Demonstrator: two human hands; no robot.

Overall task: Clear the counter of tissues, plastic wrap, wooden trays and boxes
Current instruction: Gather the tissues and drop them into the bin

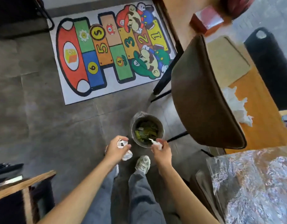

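White tissue, soft and light, is crumpled in my left hand (117,147); my right hand (160,150) pinches another wad (156,143) over the bin (147,128). More tissues (236,105) wait on the table (260,126).

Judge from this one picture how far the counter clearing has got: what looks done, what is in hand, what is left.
Done: can't tell; the bin holds only greenish scraps. In hand: left hand and right hand each carry crumpled white tissue at the bin. Left: a tissue pile, wooden tray, red box and plastic wrap.
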